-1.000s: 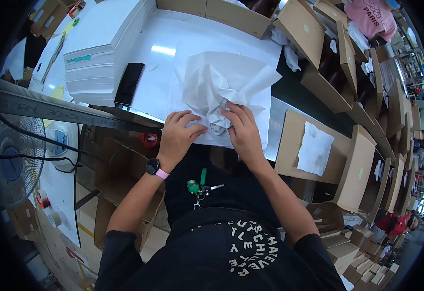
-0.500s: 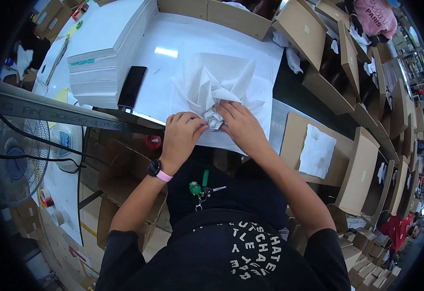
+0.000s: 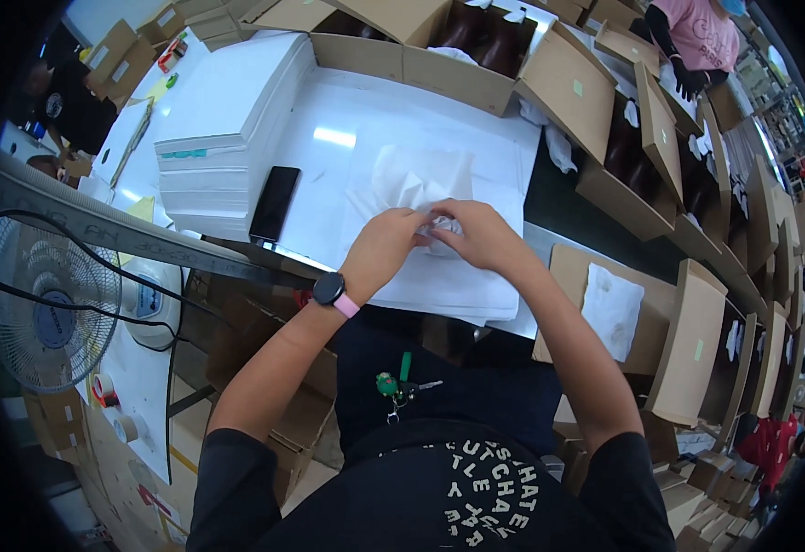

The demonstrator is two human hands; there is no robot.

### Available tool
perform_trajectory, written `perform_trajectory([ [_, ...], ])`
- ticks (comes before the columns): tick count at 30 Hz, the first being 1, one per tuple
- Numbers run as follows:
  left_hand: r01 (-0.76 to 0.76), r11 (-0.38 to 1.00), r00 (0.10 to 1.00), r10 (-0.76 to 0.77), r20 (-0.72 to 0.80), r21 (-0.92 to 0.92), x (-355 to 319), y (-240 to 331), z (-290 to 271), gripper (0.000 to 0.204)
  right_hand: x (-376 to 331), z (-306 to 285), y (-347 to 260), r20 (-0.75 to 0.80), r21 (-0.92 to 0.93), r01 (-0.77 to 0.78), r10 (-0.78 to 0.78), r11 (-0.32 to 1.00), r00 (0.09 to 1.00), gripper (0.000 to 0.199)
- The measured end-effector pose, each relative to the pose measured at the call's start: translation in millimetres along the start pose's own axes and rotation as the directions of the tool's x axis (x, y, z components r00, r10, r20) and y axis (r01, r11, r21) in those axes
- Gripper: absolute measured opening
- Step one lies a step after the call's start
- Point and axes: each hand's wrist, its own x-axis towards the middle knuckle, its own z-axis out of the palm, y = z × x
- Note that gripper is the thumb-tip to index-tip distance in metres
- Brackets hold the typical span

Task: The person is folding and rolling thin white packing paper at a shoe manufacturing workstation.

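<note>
A sheet of white tissue paper point(image 3: 421, 173) is gathered and crumpled between my two hands. My left hand point(image 3: 387, 247) pinches the bunched part from the left, fingers pointing inward. From the right, my right hand point(image 3: 478, 235) curls round the same crumple, thumb and fingers closed on it. The far part of the sheet still fans out beyond my fingers. Beneath it lie flat white sheets point(image 3: 458, 293) at the table's near edge. Part of the crumple is hidden by my fingers.
A black phone point(image 3: 276, 202) lies left of the sheets, by a tall white paper stack point(image 3: 205, 175). Open cardboard boxes point(image 3: 453, 81) line the far and right sides, some holding dark brown items. A fan point(image 3: 53, 308) stands at left. A person in pink point(image 3: 697, 37) is at the far right.
Both hands have drawn closer together round the tissue paper, and less of the sheet is spread out. The whole view has shifted slightly, with the table appearing lower and further right.
</note>
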Motion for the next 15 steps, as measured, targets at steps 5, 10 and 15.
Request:
perform_trajectory([
  [5,0.013,0.993,0.999,-0.009,0.035,-0.116,21.6,-24.2,-7.3,0.027,-14.6,12.9,-34.2,-0.245,-0.164,0.025,-0.065,0.986,0.967,0.043],
  [10,-0.144,0.985,0.883,0.172,-0.437,0.097,-0.1,6.0,16.7,0.032,4.9,19.4,-9.9,-0.173,-0.110,-0.106,0.086,0.988,0.981,0.033],
  [15,-0.017,0.983,0.964,0.065,-0.257,0.183,-21.0,47.0,29.4,0.046,19.2,5.4,27.0,-0.127,-0.201,-0.218,0.195,0.955,0.973,0.028],
])
